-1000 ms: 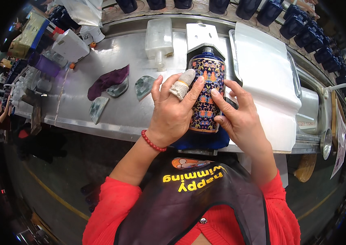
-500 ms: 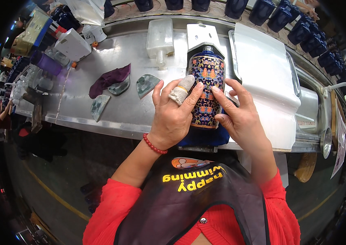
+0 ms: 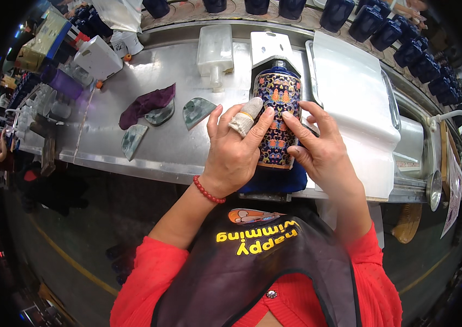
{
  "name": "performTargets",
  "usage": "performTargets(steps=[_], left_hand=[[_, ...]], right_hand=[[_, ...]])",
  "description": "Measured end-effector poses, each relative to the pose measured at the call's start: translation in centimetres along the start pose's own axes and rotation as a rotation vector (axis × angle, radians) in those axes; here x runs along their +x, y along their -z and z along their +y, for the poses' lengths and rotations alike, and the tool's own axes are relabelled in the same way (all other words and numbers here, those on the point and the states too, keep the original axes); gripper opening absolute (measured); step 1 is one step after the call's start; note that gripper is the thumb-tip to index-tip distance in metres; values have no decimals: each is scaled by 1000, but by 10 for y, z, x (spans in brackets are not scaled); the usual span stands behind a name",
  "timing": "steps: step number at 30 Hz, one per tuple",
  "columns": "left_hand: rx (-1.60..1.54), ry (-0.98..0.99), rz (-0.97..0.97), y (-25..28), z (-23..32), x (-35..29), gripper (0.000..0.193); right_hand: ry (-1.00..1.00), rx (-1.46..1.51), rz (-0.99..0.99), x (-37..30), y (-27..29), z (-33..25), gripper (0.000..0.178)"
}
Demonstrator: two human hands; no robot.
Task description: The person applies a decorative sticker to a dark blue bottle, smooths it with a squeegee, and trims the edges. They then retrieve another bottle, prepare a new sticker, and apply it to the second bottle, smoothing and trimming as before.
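Note:
A dark blue bottle (image 3: 278, 66) lies on its back with its neck pointing away from me. Its front carries an ornate sheet (image 3: 278, 126) in orange, gold and blue. Fingers stretched, my left hand (image 3: 234, 154) rests its index fingertip on the left part of the pattern. One finger of that hand wears a pale knitted finger sleeve (image 3: 246, 116). From the other side, my right hand (image 3: 322, 148) touches the pattern with its index finger, thumb near the bottle's lower right edge and fingers apart. Below the bottle's base shows blue cloth-like padding (image 3: 274, 182).
Green-grey scraper-like pieces (image 3: 198, 111) and a purple cloth (image 3: 146, 105) lie left on the metal table (image 3: 105, 143). A clear empty bottle (image 3: 215, 52) lies behind them. White sheeting (image 3: 351, 103) covers the right side. Blue bottles (image 3: 292, 7) line a conveyor at the back.
The blue bottles on the far conveyor have moved to the left. Both my hands stay at the patterned bottle, with only slight shifts of the fingers.

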State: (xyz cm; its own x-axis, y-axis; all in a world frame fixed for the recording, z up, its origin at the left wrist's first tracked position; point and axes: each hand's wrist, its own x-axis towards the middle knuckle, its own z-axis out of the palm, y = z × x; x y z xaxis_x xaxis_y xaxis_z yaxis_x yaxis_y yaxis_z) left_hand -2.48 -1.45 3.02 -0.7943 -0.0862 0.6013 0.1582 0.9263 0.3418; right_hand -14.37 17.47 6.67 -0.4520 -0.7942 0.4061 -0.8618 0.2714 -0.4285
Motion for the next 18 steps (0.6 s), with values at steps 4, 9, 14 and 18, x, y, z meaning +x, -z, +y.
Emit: performTargets(steps=[4,9,14,18], left_hand=[[-6,2,-10,1,0,1,68],[-5,16,-13,3,4,1,65],[-61,-30,35,4,6,-4,67],[-117,-46,45,3,12,-20,63]], right_hand=[[0,-42,-1,1,-1,2,57],[21,-58,6,0,-2,3,56],[-54,54,-12,-5,-1,7,63],[-3,42,59,-6,2,17,75]])
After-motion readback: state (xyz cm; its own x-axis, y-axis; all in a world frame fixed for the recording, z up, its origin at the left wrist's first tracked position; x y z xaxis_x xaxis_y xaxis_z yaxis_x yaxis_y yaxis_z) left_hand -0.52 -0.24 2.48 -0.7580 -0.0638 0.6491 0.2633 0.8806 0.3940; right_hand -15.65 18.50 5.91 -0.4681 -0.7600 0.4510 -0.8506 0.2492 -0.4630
